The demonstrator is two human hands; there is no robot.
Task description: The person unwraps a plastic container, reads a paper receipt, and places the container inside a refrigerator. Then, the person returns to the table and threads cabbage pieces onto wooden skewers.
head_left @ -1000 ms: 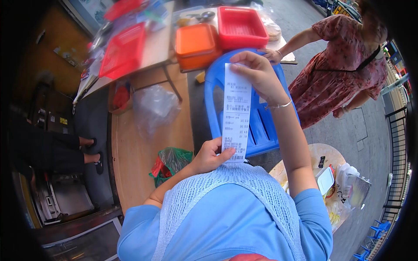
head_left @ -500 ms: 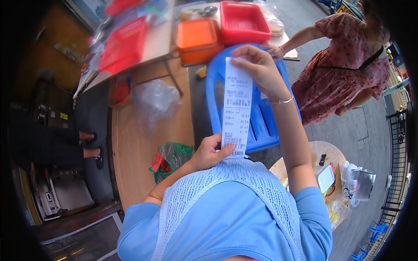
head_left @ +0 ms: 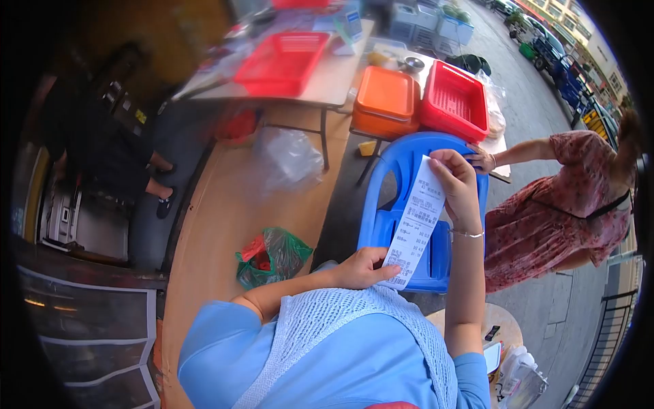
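Note:
A long white printed receipt (head_left: 413, 228) is stretched between my two hands in front of my chest, tilted with its top to the right. My right hand (head_left: 458, 183), with a bracelet at the wrist, pinches its upper end between thumb and fingers. Lower down, my left hand (head_left: 364, 269) grips the bottom edge near the barcode, thumb on top. Behind the paper stands a blue plastic chair (head_left: 381, 180), partly hidden by the receipt and my right arm.
A person in a red patterned dress (head_left: 545, 211) rests a hand on the chair. Beyond are an orange container (head_left: 387, 95), a red basket (head_left: 455, 102) and another red basket (head_left: 283, 65) on tables. A green plastic bag (head_left: 283, 255) lies left; a round table (head_left: 501, 320) is at right.
The view has swung, so the chair, tables and baskets appear lower and farther right. The receipt now leans to the right instead of standing nearly straight. Both hands keep hold of it.

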